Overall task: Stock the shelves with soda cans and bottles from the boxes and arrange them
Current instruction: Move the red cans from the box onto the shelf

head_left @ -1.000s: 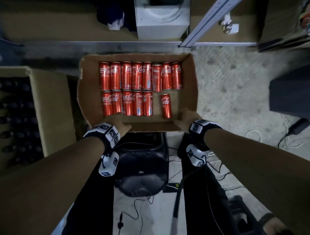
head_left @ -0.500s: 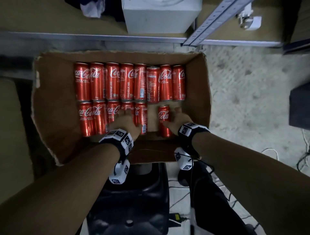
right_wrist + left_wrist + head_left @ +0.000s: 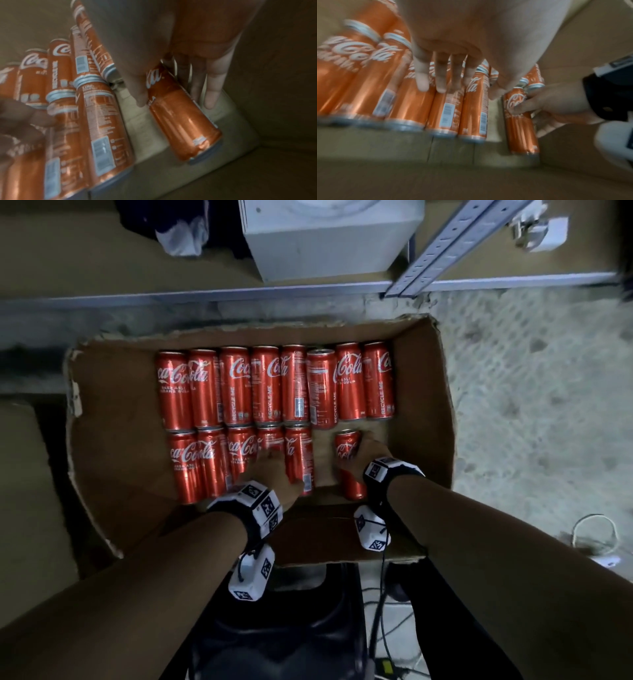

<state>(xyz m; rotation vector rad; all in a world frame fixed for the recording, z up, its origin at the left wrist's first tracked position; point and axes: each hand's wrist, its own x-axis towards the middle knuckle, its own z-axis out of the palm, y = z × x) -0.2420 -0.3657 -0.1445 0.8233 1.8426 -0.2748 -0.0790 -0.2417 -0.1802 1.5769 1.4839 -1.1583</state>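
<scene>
An open cardboard box (image 3: 442, 405) on the floor holds red Coca-Cola cans lying flat in two rows: a full far row (image 3: 267, 385) and a shorter near row (image 3: 191, 463). One lone can (image 3: 344, 448) lies apart at the near right. My left hand (image 3: 274, 470) reaches over the right end of the near row. In the left wrist view its fingers (image 3: 423, 81) are straight, tips on the cans. My right hand (image 3: 368, 451) grips the lone can (image 3: 181, 128), thumb on one side and fingers on the other. The left wrist view shows that grip too (image 3: 544, 102).
Beyond the box runs a low shelf's metal edge (image 3: 239, 294), with a white box (image 3: 329, 237) and a slanted metal rail (image 3: 442, 244) on it. Another carton (image 3: 24, 491) stands at the left. A black object (image 3: 284, 628) and cables (image 3: 592, 532) lie near my legs.
Both hands left the box's near rim and went inside. The left one came down over the near row and the right one closed round the lone can. The box now looks nearer.
</scene>
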